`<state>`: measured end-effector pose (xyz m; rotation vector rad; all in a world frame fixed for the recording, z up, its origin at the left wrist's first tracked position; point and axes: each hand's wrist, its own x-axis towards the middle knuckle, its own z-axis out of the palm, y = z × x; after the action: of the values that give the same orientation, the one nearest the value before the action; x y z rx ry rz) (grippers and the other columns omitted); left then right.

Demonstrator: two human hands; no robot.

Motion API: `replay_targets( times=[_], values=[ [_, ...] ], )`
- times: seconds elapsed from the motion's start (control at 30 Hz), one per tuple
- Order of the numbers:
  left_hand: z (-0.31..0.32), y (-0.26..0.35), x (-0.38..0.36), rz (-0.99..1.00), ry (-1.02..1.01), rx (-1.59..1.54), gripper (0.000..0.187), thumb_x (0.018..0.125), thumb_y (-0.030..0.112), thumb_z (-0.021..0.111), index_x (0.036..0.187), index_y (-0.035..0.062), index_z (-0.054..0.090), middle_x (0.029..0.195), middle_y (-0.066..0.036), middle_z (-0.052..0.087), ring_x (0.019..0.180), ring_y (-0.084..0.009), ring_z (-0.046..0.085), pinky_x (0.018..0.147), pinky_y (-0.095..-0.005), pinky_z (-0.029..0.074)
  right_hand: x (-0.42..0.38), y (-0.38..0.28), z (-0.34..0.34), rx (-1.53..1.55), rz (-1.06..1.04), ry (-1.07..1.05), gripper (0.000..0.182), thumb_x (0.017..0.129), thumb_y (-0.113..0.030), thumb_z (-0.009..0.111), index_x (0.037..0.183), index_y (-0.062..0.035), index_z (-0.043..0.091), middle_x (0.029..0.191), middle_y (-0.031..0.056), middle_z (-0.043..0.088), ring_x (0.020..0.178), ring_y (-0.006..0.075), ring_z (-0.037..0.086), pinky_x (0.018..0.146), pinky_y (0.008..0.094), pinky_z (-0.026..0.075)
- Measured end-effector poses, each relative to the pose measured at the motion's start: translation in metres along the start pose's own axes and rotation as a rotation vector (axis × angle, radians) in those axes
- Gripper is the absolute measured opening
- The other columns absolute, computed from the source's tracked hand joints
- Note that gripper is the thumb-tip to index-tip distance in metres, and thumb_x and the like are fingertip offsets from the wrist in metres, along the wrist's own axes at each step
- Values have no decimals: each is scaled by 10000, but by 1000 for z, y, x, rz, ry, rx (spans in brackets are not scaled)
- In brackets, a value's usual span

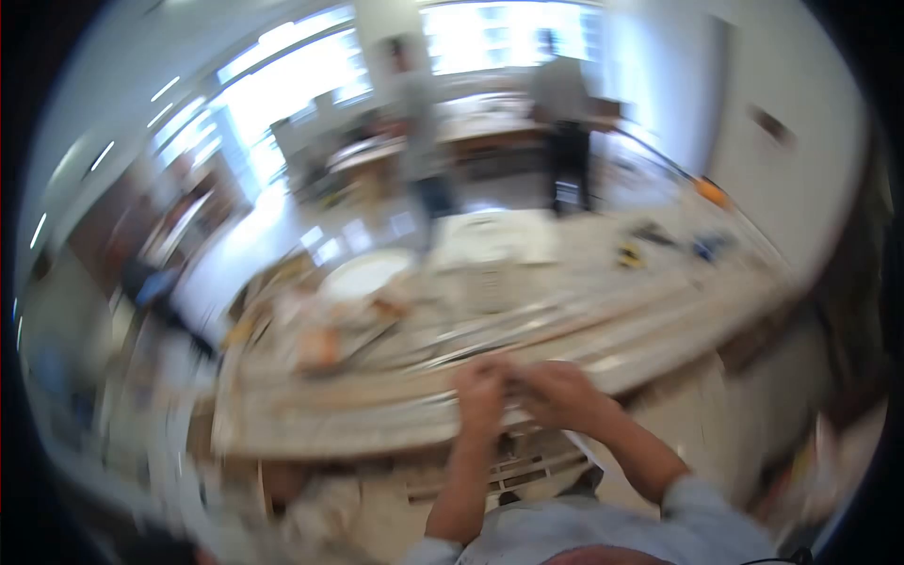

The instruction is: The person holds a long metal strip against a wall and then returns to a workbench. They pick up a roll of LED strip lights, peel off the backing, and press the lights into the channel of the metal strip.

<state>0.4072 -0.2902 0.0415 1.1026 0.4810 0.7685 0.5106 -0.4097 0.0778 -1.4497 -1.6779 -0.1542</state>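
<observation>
Broad desk (pixel 282 428) sweeping across the view, all blurred! Long strips (pixel 490 341) run along it; farther back, a white round tray-like thing (pixel 367 273), any contents smeared. Just short of the strips, left hand (pixel 480 391) and right hand (pixel 562 391) meet, fingers curled, and I can't tell whether either grip holds anything.

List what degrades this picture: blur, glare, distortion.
Head view: blur smears the scene, leaving unclear what, if anything, the left hand and right hand hold; head view: glare washes out the windows and whitens patches of floor; head view: wide-angle distortion seems to bow the table, and the corners go black.
</observation>
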Motion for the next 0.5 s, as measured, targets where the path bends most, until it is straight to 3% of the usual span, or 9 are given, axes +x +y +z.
replay_targets(
  times=[0.03, 0.1, 0.17, 0.37, 0.5],
  values=[
    [2, 7, -1, -69, 15, 36, 207, 917, 237, 711, 932, 31, 695, 767, -21, 637, 625, -106, 596, 535, -259, 489, 2, -1, 1, -9, 48, -4, 330, 729, 1, 690, 1054, -32, 638, 817, 153, 647, 735, 353, 644, 642, 441, 529],
    [-4, 17, -2, -40, 40, 213, 217, 923, 229, 714, 907, 15, 686, 698, -7, 600, 560, -71, 544, 451, -217, 416, 15, -13, 8, -59, -54, 69, 274, 721, 37, 711, 974, -47, 648, 772, 129, 632, 670, 291, 637, 594, 395, 516],
    [-5, 26, -10, -16, 50, -104, 213, 916, 198, 727, 871, -3, 674, 658, -2, 575, 520, -60, 502, 423, -216, 379, 19, -16, 21, -79, -76, 82, 240, 720, 47, 722, 913, -53, 620, 704, 100, 604, 564, 249, 593, 510, 364, 467],
    [-31, 40, -15, 139, 135, -89, 225, 912, 187, 732, 834, -14, 669, 652, -3, 575, 517, -56, 495, 422, -211, 373, 49, -26, 42, -27, -188, 21, 228, 701, 53, 723, 837, -58, 577, 648, 87, 574, 523, 238, 555, 500, 337, 440],
    [-49, 49, -25, 107, 236, 67, 194, 913, 168, 723, 836, -8, 692, 659, -7, 595, 527, -58, 511, 434, -214, 389, 65, -44, 54, 92, -187, -42, 192, 738, 12, 741, 839, -46, 588, 686, 108, 590, 557, 277, 568, 507, 368, 450]
  ],
)
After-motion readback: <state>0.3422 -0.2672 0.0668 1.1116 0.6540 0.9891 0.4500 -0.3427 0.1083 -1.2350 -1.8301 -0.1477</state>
